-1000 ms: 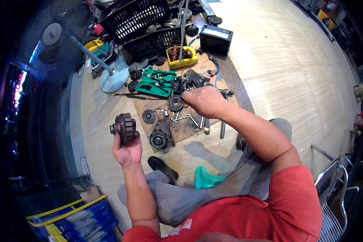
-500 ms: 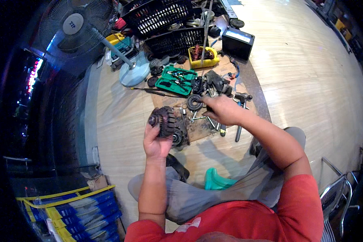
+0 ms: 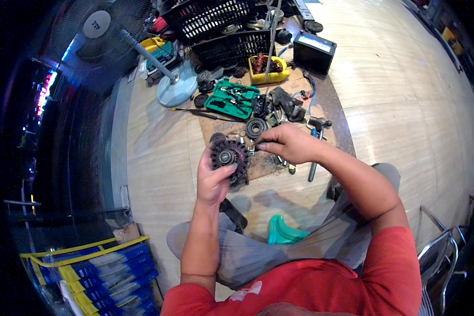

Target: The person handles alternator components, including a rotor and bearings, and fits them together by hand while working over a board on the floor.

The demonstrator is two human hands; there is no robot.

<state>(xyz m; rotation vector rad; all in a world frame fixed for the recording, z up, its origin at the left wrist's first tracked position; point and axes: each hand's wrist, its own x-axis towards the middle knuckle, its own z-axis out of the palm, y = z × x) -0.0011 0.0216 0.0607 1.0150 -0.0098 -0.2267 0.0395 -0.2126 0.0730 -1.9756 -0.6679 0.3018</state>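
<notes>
My left hand (image 3: 213,181) is closed round a dark, greasy rotor-like part (image 3: 238,152) with a toothed rim. A round metal hub at its middle faces up, and my thumb lies beside that hub. To the right of this part, my right hand (image 3: 287,145) is in a pinch, fingertips close to the toothed rim. Whatever small thing the pinch may hold is too small to make out. Just beyond the fingertips a dark ring-shaped part (image 3: 255,128) lies on the stained cardboard (image 3: 266,167).
Behind lie an open green tool case (image 3: 229,100), a yellow container (image 3: 268,76) of dark parts, black crates (image 3: 231,50) and a black battery (image 3: 314,52). A hammer (image 3: 316,126) lies to the right. A pedestal fan (image 3: 176,84) stands far left; a green stool (image 3: 284,231) is below me.
My left hand has turned the rotor-like part so its hub faces up. My right hand has moved away from the dark ring, nearer and left toward the toothed rim.
</notes>
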